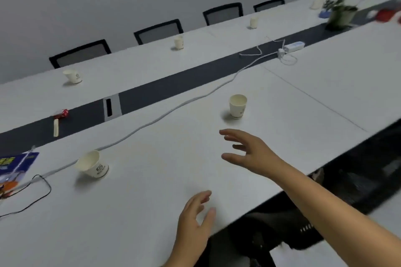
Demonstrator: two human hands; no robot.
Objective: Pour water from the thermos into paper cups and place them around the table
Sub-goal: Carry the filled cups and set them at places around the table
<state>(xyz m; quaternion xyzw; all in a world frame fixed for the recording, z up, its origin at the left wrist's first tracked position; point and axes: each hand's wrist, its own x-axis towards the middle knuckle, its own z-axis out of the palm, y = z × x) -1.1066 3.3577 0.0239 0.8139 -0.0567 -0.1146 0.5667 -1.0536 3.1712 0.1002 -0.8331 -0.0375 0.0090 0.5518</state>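
Nearest the camera, the left hand (194, 221) hovers low over the white table (141, 212) with its fingers loosely spread and thumb apart, holding nothing. Just beyond it the right hand (251, 154) reaches forward on an outstretched arm, fingers spread wide and empty, apart from the paper cup (237, 106) that stands upright ahead of it on the near side of the table. To the left, a second cup (93, 167) stands near a white cable (152, 122) that runs diagonally across the tabletop toward a power strip (294, 46) on the dark centre strip (173, 84). A thin black wire (41, 193) loops beside a colourful booklet (15, 167) at the left edge. On the dark strip lie a small red packet (61, 113) and a pale stick-shaped item (56, 128), with a white socket panel (111, 106) set into it. On the far side of the table four more cups stand in a row in front of the chairs: one at the left (73, 76), one in the middle (179, 42), one further right (253, 22) and a blurred one near the far end (316, 3). Black mesh chairs (158, 31) line the wall side. A potted plant (341, 12) and a red object (385, 15) sit at the far right, too blurred to tell more. The thermos cannot be seen.
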